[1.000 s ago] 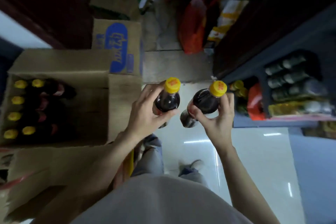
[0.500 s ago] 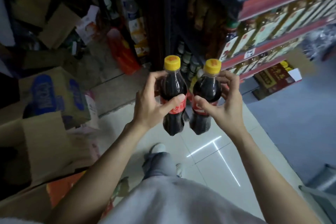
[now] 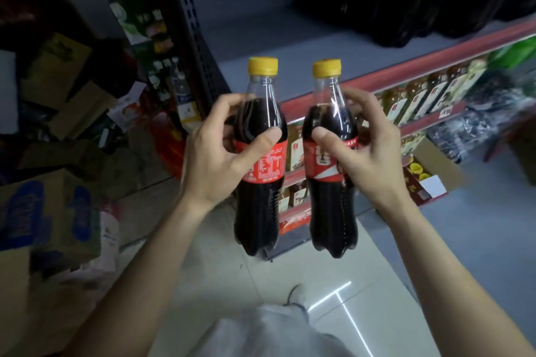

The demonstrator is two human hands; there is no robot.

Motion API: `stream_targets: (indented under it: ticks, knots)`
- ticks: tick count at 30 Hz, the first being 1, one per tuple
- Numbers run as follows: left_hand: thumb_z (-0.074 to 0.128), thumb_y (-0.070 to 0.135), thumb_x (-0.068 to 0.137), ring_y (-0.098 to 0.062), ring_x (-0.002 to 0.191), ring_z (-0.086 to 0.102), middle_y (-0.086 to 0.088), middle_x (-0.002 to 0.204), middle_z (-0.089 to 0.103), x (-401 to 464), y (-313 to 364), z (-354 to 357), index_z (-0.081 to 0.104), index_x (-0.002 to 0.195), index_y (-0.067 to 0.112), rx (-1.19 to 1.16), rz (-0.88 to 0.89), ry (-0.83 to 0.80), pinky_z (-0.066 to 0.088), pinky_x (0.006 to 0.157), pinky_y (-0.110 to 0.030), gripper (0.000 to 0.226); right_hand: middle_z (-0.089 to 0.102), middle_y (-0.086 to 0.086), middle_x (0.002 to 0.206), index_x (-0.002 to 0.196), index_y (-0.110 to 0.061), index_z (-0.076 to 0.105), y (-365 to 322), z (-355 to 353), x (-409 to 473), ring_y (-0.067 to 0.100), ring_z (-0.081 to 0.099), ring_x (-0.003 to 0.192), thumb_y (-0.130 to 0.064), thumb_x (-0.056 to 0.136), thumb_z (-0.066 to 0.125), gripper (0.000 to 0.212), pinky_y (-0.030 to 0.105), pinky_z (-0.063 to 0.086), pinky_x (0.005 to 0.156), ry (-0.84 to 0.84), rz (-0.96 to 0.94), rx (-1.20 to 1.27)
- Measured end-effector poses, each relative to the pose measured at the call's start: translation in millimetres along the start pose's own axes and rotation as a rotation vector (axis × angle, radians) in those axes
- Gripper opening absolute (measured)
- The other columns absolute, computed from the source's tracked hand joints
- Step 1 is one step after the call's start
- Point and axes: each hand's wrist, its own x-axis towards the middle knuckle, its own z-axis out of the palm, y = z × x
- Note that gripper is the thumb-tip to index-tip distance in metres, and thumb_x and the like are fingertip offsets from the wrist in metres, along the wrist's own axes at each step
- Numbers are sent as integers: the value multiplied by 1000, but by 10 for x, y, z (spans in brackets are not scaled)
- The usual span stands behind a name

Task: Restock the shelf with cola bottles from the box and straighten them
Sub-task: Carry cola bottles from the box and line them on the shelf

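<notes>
head | both hands point(image 3: 214, 153) point(image 3: 362, 153) grip cola bottles point(image 3: 261, 159) point(image 3: 332, 165) | now raised before shelf point(image 3: 333, 46)

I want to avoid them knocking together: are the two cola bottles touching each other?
Apart. The head view shows shelf and floor through a clear gap between the left bottle and the right bottle, from caps to bases.

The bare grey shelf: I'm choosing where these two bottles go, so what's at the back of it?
Dark bottles stand toward the back right of the grey shelf. Its front left is bare. The bottle caps cover a small patch.
</notes>
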Motion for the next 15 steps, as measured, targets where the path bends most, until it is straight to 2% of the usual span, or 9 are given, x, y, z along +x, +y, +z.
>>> stream_targets:
  ticks: [4,7,9,12,15]
  knots:
    - [63,56,75,1,88,65,28,97,64,438,356,250,53,109,29,33,71,53,48,70,-16,45,65,-16,92,118,-23,55,8,-357,495,2,65,83,-46,78,68,48,21,50,75,20,-43,25]
    - [66,56,74,2,89,65,24,100,65,799,654,415,53,110,29,65,130,75,46,69,-12,47,62,-23,85,118,-20,57,-10,-632,887,-4,60,81,-43,79,68,46,12,44,74,81,-111,58]
    - [68,54,75,1,93,65,19,106,65,1035,851,546,52,111,27,97,183,103,46,72,-13,48,62,-22,85,118,-21,56,-25,-804,1139,-1,59,82,-42,80,69,45,17,45,75,119,-158,95]
    - [72,47,77,-2,100,63,17,108,63,1368,1070,749,48,111,26,120,261,172,51,82,-23,46,65,-13,99,121,-18,54,-7,-1027,1465,7,62,92,-38,83,71,47,30,51,83,163,-245,119]
    - [76,43,76,-8,107,62,11,111,62,1713,1127,1000,45,111,26,145,304,285,52,90,-38,50,62,-9,110,126,-14,51,48,-1216,1725,6,60,101,-35,84,73,51,35,51,89,211,-318,103]
